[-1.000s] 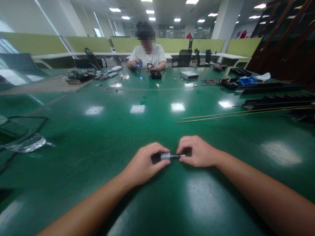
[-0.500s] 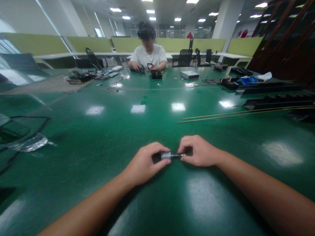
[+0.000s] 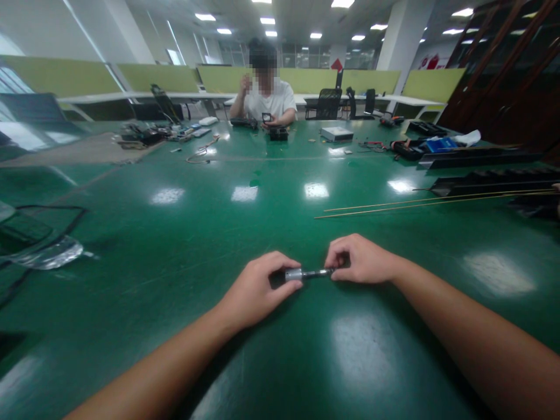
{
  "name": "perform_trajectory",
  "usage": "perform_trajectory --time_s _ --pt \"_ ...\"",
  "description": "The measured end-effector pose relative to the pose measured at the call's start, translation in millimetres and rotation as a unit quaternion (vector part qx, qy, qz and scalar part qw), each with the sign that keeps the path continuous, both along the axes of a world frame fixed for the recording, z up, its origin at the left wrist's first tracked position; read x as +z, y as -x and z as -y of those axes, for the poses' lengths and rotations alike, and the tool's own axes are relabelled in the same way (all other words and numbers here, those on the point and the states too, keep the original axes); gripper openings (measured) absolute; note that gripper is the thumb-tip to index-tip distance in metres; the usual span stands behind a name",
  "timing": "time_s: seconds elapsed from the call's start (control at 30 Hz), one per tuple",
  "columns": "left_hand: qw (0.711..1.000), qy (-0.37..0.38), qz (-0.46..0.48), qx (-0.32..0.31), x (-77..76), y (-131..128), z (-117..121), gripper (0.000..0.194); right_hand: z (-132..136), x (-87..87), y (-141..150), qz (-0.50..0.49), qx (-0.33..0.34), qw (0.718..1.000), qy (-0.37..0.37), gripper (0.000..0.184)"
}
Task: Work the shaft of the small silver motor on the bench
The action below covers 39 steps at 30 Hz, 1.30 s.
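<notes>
Both my hands rest low on the green table (image 3: 184,245) and share one small part. It is a short silver cylinder with a thin dark shaft (image 3: 306,273) lying level between them. My left hand (image 3: 256,289) is closed, pinching the silver end with thumb and fingers. My right hand (image 3: 361,261) is closed too, pinching the tip of the dark shaft. What sits inside my left palm is hidden.
Two thin brass rods (image 3: 429,202) lie to the right, beyond them long black trays (image 3: 490,181). A clear plastic bag and black cable (image 3: 41,242) sit at the left edge. Across the table a person (image 3: 265,93) sits among small parts and tools (image 3: 149,136).
My right hand has slid a little right and up, baring more of the dark shaft. The person opposite has raised a hand to the head.
</notes>
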<state>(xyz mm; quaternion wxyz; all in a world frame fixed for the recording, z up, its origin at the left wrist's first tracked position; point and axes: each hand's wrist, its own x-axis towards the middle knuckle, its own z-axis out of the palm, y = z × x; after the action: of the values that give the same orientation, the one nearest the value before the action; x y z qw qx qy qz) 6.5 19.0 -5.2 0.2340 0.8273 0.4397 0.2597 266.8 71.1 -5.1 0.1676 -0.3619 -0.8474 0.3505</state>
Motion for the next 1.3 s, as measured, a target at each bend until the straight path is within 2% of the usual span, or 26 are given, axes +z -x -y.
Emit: perform_trajectory --time_s 0.17,0.4,0.5,0.73,0.97,1.3 --pt "1.0 -0.004 0.001 -0.003 -0.6 1.4 -0.1 0.018 -6.4 -0.9 -7.4 0.003 -0.014 1.0 0.02 0.011" --pt "1.0 -0.009 0.003 0.001 -1.7 1.0 -0.5 0.017 -2.9 -0.9 -3.3 -0.016 0.005 0.999 0.037 0.012" --pt "1.0 -0.007 0.007 -0.001 -2.7 -0.7 -1.2 0.017 5.1 -2.5 10.0 -0.031 0.021 0.999 0.015 0.014" --pt "0.998 -0.005 0.053 -0.029 -1.7 -2.8 -2.8 0.012 22.2 -13.0 37.0 -0.039 -0.005 0.992 -0.12 0.01" --pt "0.998 0.02 0.066 -0.011 -0.9 -2.3 -4.8 0.011 23.2 -14.7 35.4 -0.054 0.002 0.99 -0.127 0.013" --pt "0.999 0.019 0.026 -0.007 -0.4 -2.7 -3.0 0.017 23.9 -15.4 36.6 -0.069 -0.012 0.988 -0.134 0.013"
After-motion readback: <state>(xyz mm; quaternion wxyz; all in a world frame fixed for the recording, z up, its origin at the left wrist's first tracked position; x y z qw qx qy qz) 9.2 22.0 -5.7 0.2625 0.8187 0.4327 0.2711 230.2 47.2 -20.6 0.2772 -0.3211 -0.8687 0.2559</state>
